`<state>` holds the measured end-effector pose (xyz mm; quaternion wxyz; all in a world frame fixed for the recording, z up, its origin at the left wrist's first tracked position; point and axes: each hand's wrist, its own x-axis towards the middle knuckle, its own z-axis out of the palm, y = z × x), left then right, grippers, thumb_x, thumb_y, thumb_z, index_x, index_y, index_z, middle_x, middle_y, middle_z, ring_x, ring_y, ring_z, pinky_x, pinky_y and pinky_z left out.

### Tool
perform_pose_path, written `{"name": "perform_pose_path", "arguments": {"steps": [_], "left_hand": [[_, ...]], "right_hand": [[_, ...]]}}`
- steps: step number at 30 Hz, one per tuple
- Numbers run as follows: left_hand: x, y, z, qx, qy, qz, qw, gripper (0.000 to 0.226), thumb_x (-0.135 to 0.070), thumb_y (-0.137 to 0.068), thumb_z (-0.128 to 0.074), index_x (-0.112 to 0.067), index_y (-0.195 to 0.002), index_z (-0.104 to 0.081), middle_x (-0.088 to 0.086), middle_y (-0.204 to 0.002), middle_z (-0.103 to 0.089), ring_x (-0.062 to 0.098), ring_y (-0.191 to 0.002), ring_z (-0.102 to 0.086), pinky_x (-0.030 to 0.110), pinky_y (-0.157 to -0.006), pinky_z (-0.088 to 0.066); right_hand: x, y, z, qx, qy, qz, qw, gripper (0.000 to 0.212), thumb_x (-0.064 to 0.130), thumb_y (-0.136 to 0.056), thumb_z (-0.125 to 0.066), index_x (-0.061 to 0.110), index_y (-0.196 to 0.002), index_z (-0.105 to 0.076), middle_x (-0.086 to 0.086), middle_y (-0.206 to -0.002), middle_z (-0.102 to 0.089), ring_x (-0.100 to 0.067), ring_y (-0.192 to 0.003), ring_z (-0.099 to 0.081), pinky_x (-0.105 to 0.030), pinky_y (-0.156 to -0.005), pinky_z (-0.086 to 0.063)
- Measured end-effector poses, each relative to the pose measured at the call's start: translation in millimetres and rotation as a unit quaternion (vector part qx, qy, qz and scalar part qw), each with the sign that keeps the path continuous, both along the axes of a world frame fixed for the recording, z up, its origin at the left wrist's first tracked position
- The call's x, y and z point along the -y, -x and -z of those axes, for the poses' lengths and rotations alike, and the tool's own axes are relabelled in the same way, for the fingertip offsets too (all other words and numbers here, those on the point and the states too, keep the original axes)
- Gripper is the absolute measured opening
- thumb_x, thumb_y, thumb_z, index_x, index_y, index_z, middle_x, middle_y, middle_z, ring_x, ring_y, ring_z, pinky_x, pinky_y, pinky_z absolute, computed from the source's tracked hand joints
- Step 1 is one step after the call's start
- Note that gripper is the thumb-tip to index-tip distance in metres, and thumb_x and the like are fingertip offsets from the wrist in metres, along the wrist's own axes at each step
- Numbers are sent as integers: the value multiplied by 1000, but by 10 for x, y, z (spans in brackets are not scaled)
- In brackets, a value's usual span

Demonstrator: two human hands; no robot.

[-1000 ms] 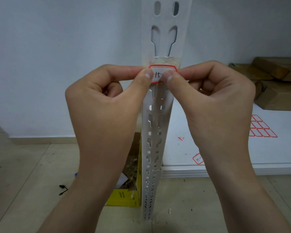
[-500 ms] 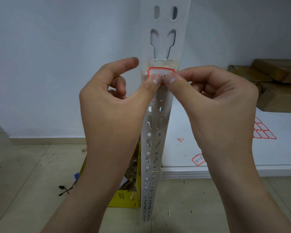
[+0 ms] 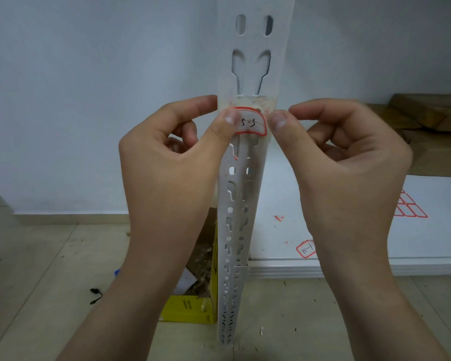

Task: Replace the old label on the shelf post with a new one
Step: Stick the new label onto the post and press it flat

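Label [image 3: 250,123] red-bordered, handwritten, pressed on post [image 3: 238,204].

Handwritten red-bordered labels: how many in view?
2. One on the shelf post, the label between both thumbs. The second label lies on the white shelf board, partly hidden by the right wrist. Blank sheet excluded.

Left thumb [image 3: 228,121] hides label [image 3: 253,123] left edge.

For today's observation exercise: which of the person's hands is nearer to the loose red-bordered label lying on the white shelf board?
Right. The right hand is up at the white slotted post, its wrist passing just beside the loose red-bordered label on the white shelf board. The left hand is across the post, farther away.
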<state>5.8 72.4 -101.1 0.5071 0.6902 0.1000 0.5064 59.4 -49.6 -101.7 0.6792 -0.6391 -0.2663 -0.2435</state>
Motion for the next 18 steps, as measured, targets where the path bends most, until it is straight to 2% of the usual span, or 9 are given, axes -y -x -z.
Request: {"name": "perform_pose_path", "arguments": {"steps": [2,4,6,9,12,18], "left_hand": [[-15,12,0,-4,-3,2,1000,12,-31,-90,-75,-35,-101,-74,1,-64,-44,10,-59,-45,31,-60,-52],[-15,24,0,-8,-3,7,1000,12,-28,-92,-74,-36,-100,-73,13,-69,-50,12,-58,-46,32,-58,-52],[-10,29,-1,-8,2,11,1000,13,-25,-93,-72,-37,-99,-73,17,-76,-55,18,-55,-43,31,-52,-49],[-1,32,-9,-5,9,12,1000,13,-23,-93,-73,-34,-99,-74,21,-81,-59,31,-61,-48,32,-58,-55],[-13,32,-4,2,14,19,1000,12,-24,-93,-72,-35,-97,-74,19,-79,-59,19,-55,-43,26,-48,-46],[-21,21,15,6,17,15,1000,14,-22,-95,-69,-36,-95,-74,23,-81,-61,11,-55,-40,23,-48,-40]], "right_hand": [[-13,6,5,-2,-1,-8,1000,11,22,-88,-84,19,-92,-74,3,-57,-50,-7,-49,-43,-9,-50,-36],[-23,17,6,-2,-3,-20,1000,11,22,-87,-85,18,-90,-74,-4,-58,-52,-7,-48,-42,-10,-49,-35],[-34,25,7,4,3,-24,1000,12,23,-86,-85,18,-88,-74,-12,-63,-56,-7,-49,-43,-12,-49,-36],[-49,35,17,5,4,-29,1000,14,25,-84,-86,18,-87,-75,-16,-64,-56,-6,-49,-43,-13,-48,-36],[-58,43,23,7,10,-34,999,13,24,-85,-86,20,-86,-74,-15,-63,-56,-7,-48,-43,-13,-48,-35],[-48,42,11,13,31,-21,999,12,19,-89,-82,26,-84,-73,-11,-67,-60,-8,-49,-46,-11,-48,-37]]}}
